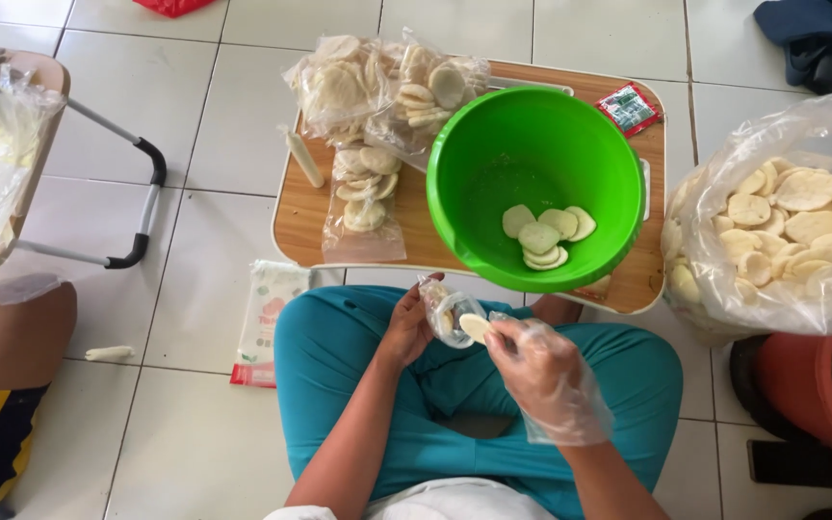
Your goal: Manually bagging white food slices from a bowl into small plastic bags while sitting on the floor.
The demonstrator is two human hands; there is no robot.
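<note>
In the lower middle of the frame my left hand (pixel 406 332) pinches the mouth of a small clear bag (pixel 447 313), its grip clenched on the plastic. My right hand (pixel 541 371), in a thin disposable glove, has its grip closed on one pale round cracker (pixel 475 326) right at the bag's opening; I think a few crackers already sit inside, but the crumpled plastic makes that hard to read.

The green bowl (pixel 532 183) on the low wooden counter (pixel 300 217) at centre holds only a handful of crackers at its bottom. At upper middle lie several filled packs (pixel 368 188), some flat, some heaped, beside a white candle (pixel 304 160). A big open sack (pixel 782 226) at the right edge is heaped with loose crackers.

So I judge the packing well started yet far from finished: a few packs are done, one is being filled, and most of the stock is unbagged.
</note>
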